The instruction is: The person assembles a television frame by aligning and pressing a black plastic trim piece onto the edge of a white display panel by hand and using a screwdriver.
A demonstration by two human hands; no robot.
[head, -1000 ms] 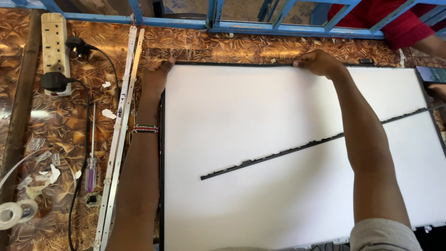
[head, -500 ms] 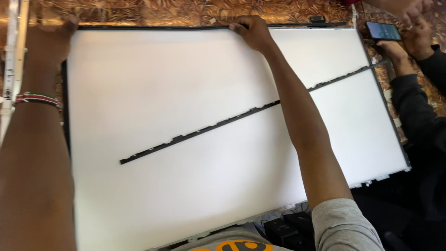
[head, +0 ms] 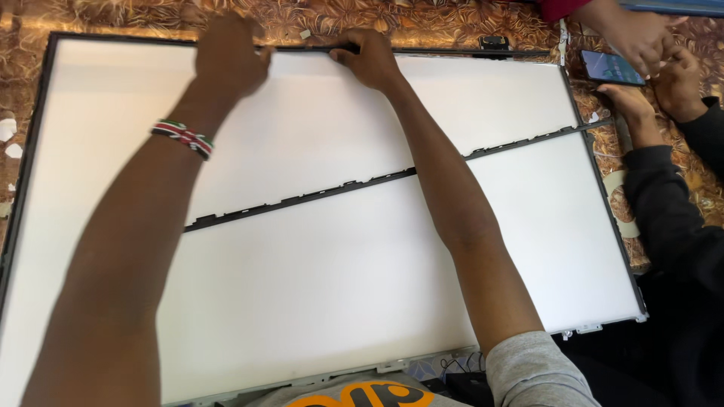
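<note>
A large white flat panel sheet [head: 324,286] in a thin black frame lies across the patterned brown table. A long black strip [head: 377,181] rests slantwise over it. My left hand [head: 230,53], with a striped beaded band on the wrist, presses on the panel's far edge. My right hand [head: 368,56] pinches the same far edge a little to the right, fingers curled on the black frame [head: 452,51].
At the right, another person in dark sleeves [head: 671,203] and a second person's hands [head: 633,38] hold a phone [head: 612,68] over the table. Small white scraps [head: 7,136] lie by the panel's left edge. Dark cables [head: 460,369] sit near my body.
The view has swung left to right and back. My left hand slid rightward along the far edge, closer to my right hand, which stays on that edge.
</note>
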